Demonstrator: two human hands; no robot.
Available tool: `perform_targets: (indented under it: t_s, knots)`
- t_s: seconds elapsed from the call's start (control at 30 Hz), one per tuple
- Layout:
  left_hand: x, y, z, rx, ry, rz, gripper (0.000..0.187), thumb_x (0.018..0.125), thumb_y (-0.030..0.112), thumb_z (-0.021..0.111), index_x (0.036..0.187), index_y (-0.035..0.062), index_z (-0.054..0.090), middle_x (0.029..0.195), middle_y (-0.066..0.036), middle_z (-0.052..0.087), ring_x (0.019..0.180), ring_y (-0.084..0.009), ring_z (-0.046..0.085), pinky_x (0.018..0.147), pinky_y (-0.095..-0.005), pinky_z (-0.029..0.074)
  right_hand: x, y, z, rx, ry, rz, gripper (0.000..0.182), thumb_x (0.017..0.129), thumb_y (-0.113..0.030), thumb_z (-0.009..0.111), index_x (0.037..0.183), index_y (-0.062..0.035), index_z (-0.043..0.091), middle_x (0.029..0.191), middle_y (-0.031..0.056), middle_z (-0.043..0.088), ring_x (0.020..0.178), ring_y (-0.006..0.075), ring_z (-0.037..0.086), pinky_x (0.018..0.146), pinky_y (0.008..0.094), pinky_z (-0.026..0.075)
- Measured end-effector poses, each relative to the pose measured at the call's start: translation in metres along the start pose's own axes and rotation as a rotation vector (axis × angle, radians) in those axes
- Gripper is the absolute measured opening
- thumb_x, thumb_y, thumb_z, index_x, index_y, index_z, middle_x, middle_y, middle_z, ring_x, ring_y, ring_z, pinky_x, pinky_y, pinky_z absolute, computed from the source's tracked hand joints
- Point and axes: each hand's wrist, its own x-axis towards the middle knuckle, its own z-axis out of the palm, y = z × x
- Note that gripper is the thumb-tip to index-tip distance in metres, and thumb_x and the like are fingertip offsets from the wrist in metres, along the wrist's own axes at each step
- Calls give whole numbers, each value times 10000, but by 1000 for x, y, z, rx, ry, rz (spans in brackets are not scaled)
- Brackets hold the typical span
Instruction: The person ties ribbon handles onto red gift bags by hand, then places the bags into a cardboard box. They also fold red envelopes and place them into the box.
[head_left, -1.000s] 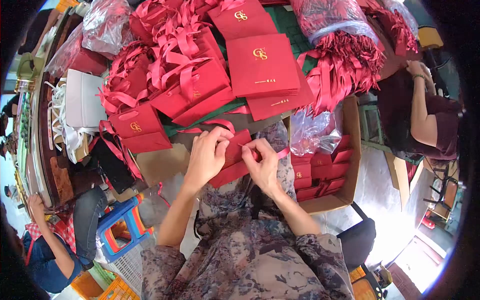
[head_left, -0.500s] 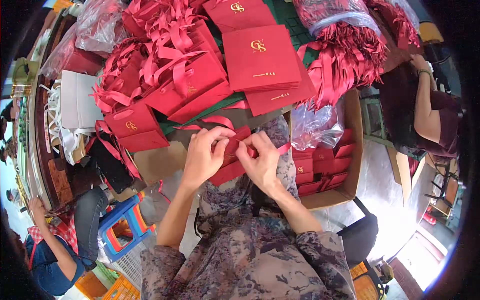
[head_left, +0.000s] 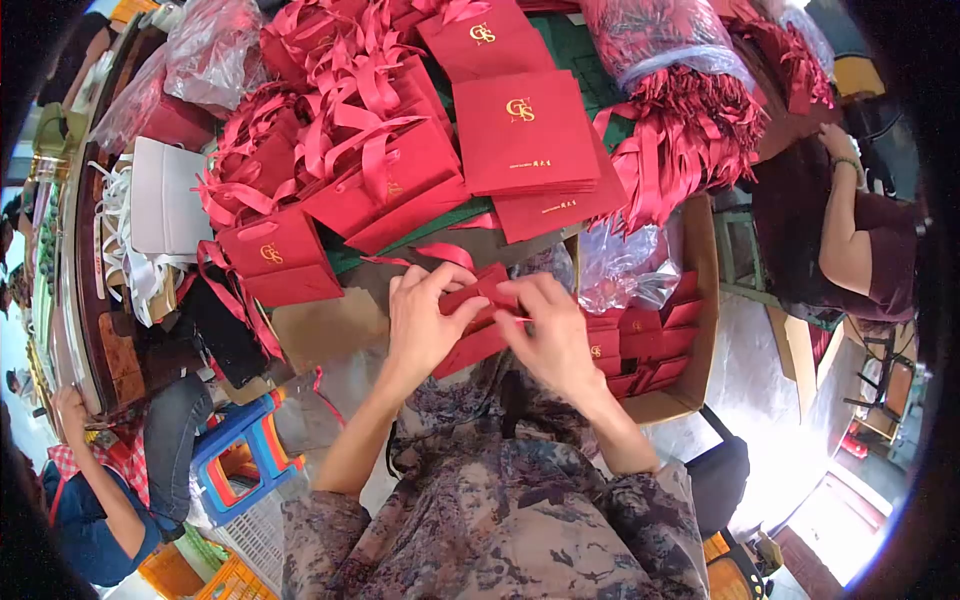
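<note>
A small red paper bag [head_left: 470, 352] is held over my lap, below the table edge. My left hand [head_left: 428, 315] grips its upper left part, thumb and fingers pressed on the paper. A loop of red ribbon [head_left: 447, 253] stands out above that hand. My right hand [head_left: 552, 335] is at the bag's upper right side, fingers bent, with a short bit of ribbon showing at the fingertips. The fingers partly hide the bag's opening. Just beyond are a stack of flat red bags [head_left: 525, 135] with gold lettering and a pile of ribbon-handled red bags [head_left: 385, 190].
An open cardboard box [head_left: 708, 300] of red bags stands at my right. Bundled ribbons [head_left: 690, 150] in plastic hang over the table's right side. White bags [head_left: 170, 195] are at left. Stacked plastic stools [head_left: 240, 455] stand lower left. Other people sit at both sides.
My right hand has shifted slightly right and turned, its fingers loosening a little. The ribbon tail that stuck out right of it no longer shows there. My left hand keeps its hold.
</note>
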Motion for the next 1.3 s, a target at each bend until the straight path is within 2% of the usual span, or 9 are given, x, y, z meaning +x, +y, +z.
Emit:
perform_targets:
  t_s: [0.1, 0.3, 0.43, 0.73, 0.8, 0.83, 1.0, 1.13, 1.3]
  knots:
    - [-6, 7, 8, 59, 38, 49, 158, 768, 170, 778, 903, 136, 705, 803, -3, 710, 791, -205, 580, 779, -365, 382, 19, 4, -12, 123, 54, -58, 188, 854, -20, 683, 1041, -37, 674, 973, 137, 628, 856, 330, 620, 733, 381, 518]
    - [-23, 9, 20, 190, 176, 408, 172, 700, 82, 765, 850, 147, 712, 809, 27, 652, 760, -204, 561, 704, -361, 388, 49, 27, -14, 227, -465, -254, 124, 877, -56, 631, 994, -39, 669, 942, 131, 607, 925, 335, 612, 800, 415, 492]
    - [-27, 11, 17, 186, 184, 470, 178, 696, 66, 762, 846, 150, 717, 815, 23, 604, 759, -205, 561, 671, -360, 384, 56, 31, -17, 162, -612, -328, 117, 862, -105, 647, 951, -37, 682, 885, 139, 572, 923, 335, 604, 801, 425, 484]
    - [-15, 6, 8, 201, 67, 401, 154, 741, 69, 753, 871, 145, 724, 803, -8, 606, 769, -224, 572, 670, -366, 392, 50, 39, -2, 262, -417, -309, 89, 892, -91, 594, 841, -21, 610, 855, 141, 555, 806, 360, 613, 720, 453, 487]
    - [-20, 9, 12, 164, 19, 400, 140, 753, 80, 755, 874, 144, 726, 806, -7, 610, 772, -224, 574, 674, -366, 394, 51, 39, 2, 253, -111, -129, 89, 962, -50, 551, 928, 6, 612, 931, 118, 553, 809, 257, 648, 641, 346, 518]
    - [-21, 9, 14, 127, -27, 404, 126, 766, 92, 757, 876, 144, 727, 809, -7, 614, 775, -224, 576, 678, -366, 396, 55, 40, -5, 360, -188, -10, 109, 1000, -41, 519, 988, 17, 610, 971, 103, 542, 783, 196, 641, 605, 290, 512]
    - [-15, 3, 13, 157, 50, 250, 138, 760, 121, 775, 887, 135, 724, 828, -31, 645, 805, -251, 601, 705, -373, 401, 43, 29, -20, 211, 8, -101, 136, 979, -7, 551, 1083, -10, 638, 991, 81, 543, 756, 167, 636, 604, 265, 504]
    - [-14, -4, 4, 141, 79, 191, 142, 760, 132, 777, 888, 129, 716, 828, -35, 647, 801, -256, 602, 718, -375, 400, 8, 43, -35, 61, 23, -91, 187, 933, -23, 606, 1116, -39, 641, 986, 98, 541, 777, 218, 638, 627, 305, 516]
    - [-15, -3, 2, 162, 70, 174, 160, 767, 158, 776, 909, 128, 708, 886, -54, 654, 847, -274, 591, 735, -388, 403, -33, 70, -13, -385, -217, -118, 238, 817, -34, 657, 1048, -36, 600, 973, 143, 519, 823, 330, 613, 686, 409, 522]
